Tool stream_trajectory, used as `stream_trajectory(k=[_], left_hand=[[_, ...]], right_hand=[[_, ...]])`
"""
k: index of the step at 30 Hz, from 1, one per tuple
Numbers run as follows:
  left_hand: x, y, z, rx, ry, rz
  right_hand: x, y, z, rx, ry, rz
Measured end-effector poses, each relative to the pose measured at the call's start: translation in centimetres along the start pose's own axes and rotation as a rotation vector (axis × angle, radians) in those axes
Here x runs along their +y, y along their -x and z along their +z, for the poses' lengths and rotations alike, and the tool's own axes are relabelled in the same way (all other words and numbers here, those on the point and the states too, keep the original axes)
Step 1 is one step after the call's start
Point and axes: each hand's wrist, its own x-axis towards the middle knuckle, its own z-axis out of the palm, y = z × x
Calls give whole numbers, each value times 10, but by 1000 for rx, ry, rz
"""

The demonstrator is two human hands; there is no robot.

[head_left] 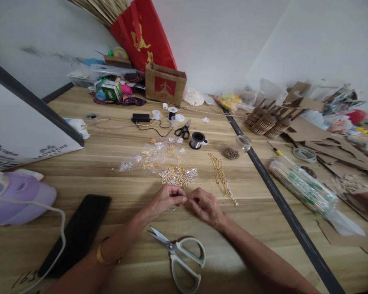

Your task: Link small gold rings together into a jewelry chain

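My left hand and my right hand meet fingertip to fingertip over the wooden table, both in a pinch. Whatever lies between the fingers is too small to make out. Just beyond them spreads a pile of gold and silver beads. A bit of chain shows under my left hand. Gold bead chains lie to the right of my right hand. Nearer to me, between my forearms, rest large scissors with pale handles, blades slightly apart.
Small bags of findings, a wire spool and black scissors lie behind the pile. Left is a black phone-like slab under a white cord. Right are a bead jar and bagged sticks.
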Motion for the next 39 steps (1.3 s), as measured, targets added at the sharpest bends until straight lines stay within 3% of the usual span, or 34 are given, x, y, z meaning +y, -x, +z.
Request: stream_trajectory(k=[11, 29, 39], left_hand=[[11, 0, -11, 214, 25, 52], [10, 0, -8, 223, -7, 54], [7, -2, -8, 210, -28, 61]], right_hand=[[5, -3, 2, -84, -409, 225], [4, -6, 5, -35, -670, 446], [-1, -8, 2, -5, -692, 502]])
